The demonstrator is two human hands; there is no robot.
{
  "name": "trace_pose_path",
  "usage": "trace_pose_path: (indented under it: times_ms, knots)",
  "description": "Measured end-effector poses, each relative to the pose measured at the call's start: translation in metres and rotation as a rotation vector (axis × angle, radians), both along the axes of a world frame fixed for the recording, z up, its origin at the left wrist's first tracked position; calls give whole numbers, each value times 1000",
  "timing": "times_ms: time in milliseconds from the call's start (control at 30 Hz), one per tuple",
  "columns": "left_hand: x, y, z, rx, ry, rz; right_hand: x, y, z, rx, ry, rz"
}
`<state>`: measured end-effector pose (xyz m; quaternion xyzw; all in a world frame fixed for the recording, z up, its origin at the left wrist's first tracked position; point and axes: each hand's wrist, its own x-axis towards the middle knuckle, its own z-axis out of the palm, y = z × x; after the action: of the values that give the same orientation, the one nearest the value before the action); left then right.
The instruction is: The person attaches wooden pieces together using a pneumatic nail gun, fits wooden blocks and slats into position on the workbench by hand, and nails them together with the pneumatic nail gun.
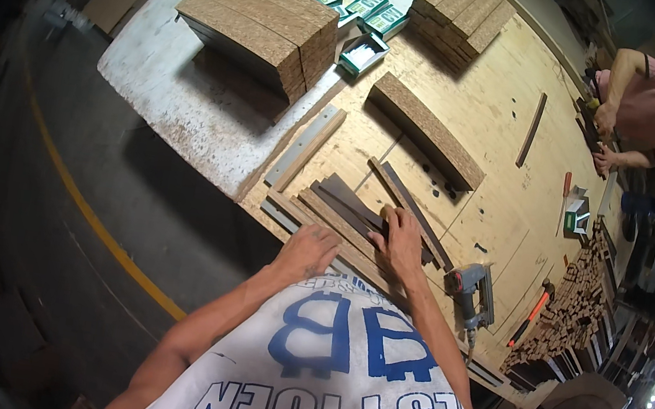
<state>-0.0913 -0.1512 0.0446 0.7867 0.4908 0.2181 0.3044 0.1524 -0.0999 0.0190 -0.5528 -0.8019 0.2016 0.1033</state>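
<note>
My left hand (310, 251) rests with curled fingers at the near edge of the bench, against a light wooden strip (294, 215); what its fingertips hold is hidden. To its right, my right hand (402, 241) reaches over several dark, narrow strips (343, 197), with thumb and fingers bent around one of them. These strips lie slanted beside brown wooden strips (332, 212). Beyond my right hand, a longer dark strip (417, 215) lies next to a light one (385, 184). A metal-faced wooden rail (302, 148) stands left of the strips.
Stacked particleboard pieces (257, 20) and another stack (464, 13) stand at the back, near green boxes (361, 54). A single particleboard piece (427, 131) lies mid-bench. At right are a nail gun (470, 293), a hammer (531, 313), a strip pile (565, 312) and a co-worker (647, 104).
</note>
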Motion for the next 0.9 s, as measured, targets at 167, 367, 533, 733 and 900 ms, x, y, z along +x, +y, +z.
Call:
trace_pose_path:
  times_ms: [167, 367, 533, 733, 900]
  knots:
    - [-1, 1, 3, 36, -52, 34, 5, 10, 1, 7, 3, 2]
    - [-3, 0, 1, -15, 10, 17, 2, 8, 13, -44, -39, 56]
    - [-1, 3, 3, -18, 11, 42, 6, 12, -3, -56, 21, 54]
    - [21, 36, -4, 29, 86, -116, 4, 17, -13, 138, 5, -18]
    - [29, 42, -24, 176, 239, -222, 18, 21, -26, 155, -84, 17]
